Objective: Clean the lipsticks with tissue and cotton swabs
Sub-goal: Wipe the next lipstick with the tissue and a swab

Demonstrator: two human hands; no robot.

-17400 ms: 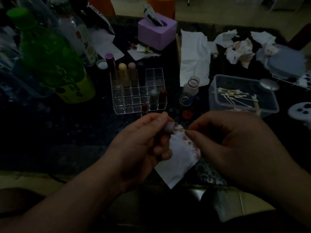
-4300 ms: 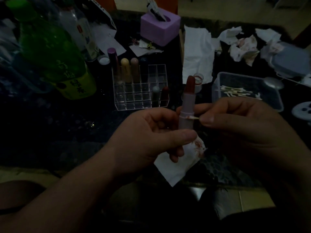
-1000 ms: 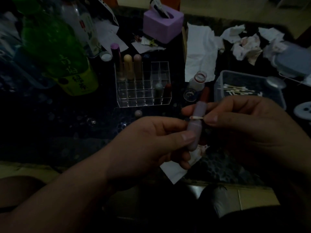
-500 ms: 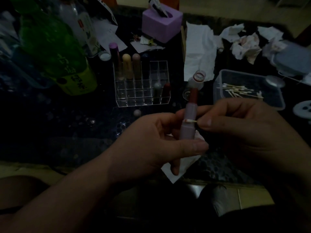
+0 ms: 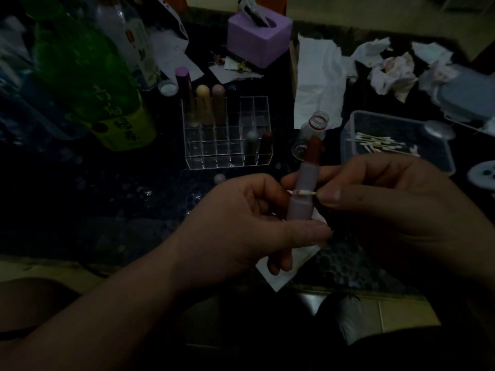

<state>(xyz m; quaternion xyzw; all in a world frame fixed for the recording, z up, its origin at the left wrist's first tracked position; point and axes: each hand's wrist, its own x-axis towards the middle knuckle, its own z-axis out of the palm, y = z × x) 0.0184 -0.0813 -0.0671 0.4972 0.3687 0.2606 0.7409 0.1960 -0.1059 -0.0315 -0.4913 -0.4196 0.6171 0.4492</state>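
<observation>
My left hand grips a pale lilac lipstick upright, its dark red stick wound out at the top. My right hand pinches a cotton swab whose tip lies across the tube's middle seam. A stained white tissue lies under my left fingers at the table's front edge. A clear plastic box of cotton swabs stands to the right. Several lipsticks stand in a clear acrylic organizer behind my hands.
A green bottle and a clear bottle stand at the back left. A purple tissue box, a flat white tissue and crumpled stained tissues lie at the back. A small open glass bottle stands behind the lipstick.
The lipstick went from tilted to upright in my left hand over the last second. The swab tip stays on the tube's seam. The view shifted slightly.
</observation>
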